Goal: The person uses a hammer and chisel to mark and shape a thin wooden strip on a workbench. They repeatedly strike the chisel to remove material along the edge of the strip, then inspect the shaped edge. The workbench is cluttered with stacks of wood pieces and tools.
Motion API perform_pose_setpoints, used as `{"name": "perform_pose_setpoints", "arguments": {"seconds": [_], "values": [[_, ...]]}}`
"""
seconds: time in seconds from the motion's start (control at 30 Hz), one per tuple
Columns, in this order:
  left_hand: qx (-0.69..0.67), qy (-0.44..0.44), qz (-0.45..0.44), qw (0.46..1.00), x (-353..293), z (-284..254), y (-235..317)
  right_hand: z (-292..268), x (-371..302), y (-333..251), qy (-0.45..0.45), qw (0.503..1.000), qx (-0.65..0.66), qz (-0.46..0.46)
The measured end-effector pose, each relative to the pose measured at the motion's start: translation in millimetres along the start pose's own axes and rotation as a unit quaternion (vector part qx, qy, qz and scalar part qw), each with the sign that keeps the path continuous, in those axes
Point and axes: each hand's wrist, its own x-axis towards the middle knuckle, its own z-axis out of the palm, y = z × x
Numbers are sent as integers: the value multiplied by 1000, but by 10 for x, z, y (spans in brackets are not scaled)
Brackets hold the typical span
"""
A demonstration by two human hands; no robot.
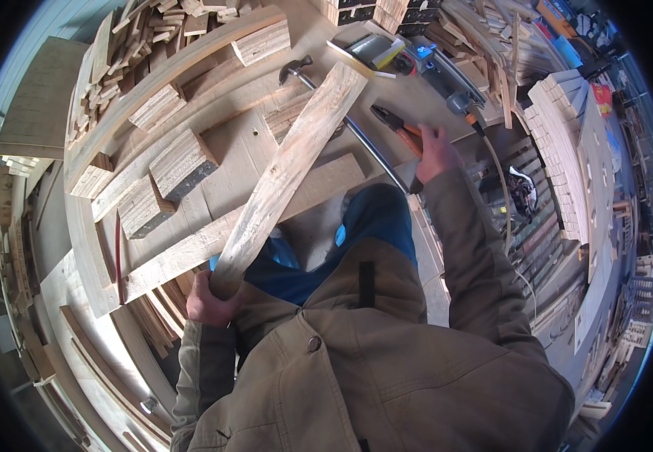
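My left hand (212,301) is closed around the near end of a wooden board (289,177), which slants away to the far right. My right hand (438,154) is closed on the orange handles of a pair of pliers (405,134), whose dark jaws point to the far left. Partly covered by the board, a claw hammer (371,145) has its head at the far side and its handle end toward my knee. Beneath the board runs another plank (191,252) of a wooden frame.
Wooden blocks (183,162) stand inside the frame, with a thin red stick (119,256) at its left corner. Scrap wood (168,34) is piled at the far left. Several tools (379,53) lie at the far side. Stacked boards (564,151) and a hose (501,173) are on the right.
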Motion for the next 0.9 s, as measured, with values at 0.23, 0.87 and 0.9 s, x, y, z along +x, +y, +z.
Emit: {"name": "perform_pose_setpoints", "arguments": {"seconds": [0.23,0.87,0.9], "values": [[-36,-28,-2,999,-9,27,-52,-101,-105,-5,-17,1000,-5,25],[-34,-63,10,997,-13,52,-250,434,-862,445,-132,812,522,222],[-32,-70,12,997,-17,69,-247,435,-992,387,-129,766,592,216]]}}
